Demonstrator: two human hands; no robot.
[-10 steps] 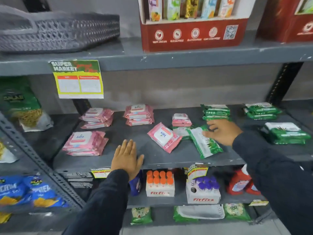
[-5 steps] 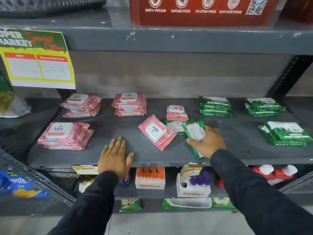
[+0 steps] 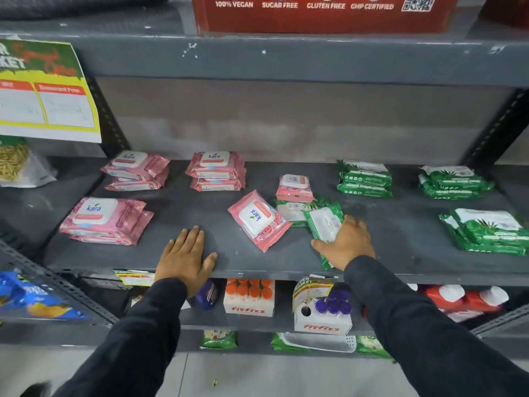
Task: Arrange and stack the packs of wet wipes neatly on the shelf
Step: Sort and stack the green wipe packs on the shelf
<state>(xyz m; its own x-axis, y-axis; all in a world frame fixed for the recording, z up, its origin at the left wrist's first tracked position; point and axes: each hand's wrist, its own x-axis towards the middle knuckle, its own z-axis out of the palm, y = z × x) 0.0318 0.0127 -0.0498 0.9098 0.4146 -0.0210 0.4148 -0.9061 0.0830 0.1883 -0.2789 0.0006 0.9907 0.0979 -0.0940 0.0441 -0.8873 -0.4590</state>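
My right hand point(image 3: 347, 242) is closed around a loose green plastic pack of wet wipes point(image 3: 325, 224), thumb on its near side and fingers over its far side, near the front edge of the grey metal shelf point(image 3: 400, 253); the pack lies at an angle and its near end reaches almost to that edge. My left hand point(image 3: 185, 257) is open and flat, palm down on the bare shelf front, and it holds nothing. I judge that I am at the step of picking up the stray packs in the middle: one tilted pink pack with a white lid point(image 3: 259, 220), a small pink pack point(image 3: 294, 188) behind it, and another green pack point(image 3: 294, 214) lying flat just beside the one I grip. The next move, I think, needs lifting my pack clear and carrying it right to one of the green stacks, perhaps the front stack of green packs point(image 3: 486, 232). Between my hand and that stack the shelf is open, so the way looks free. The pink stacks point(image 3: 106, 220) are well apart on the left. I should be careful with the front edge, because a slippery pack could slide off there.
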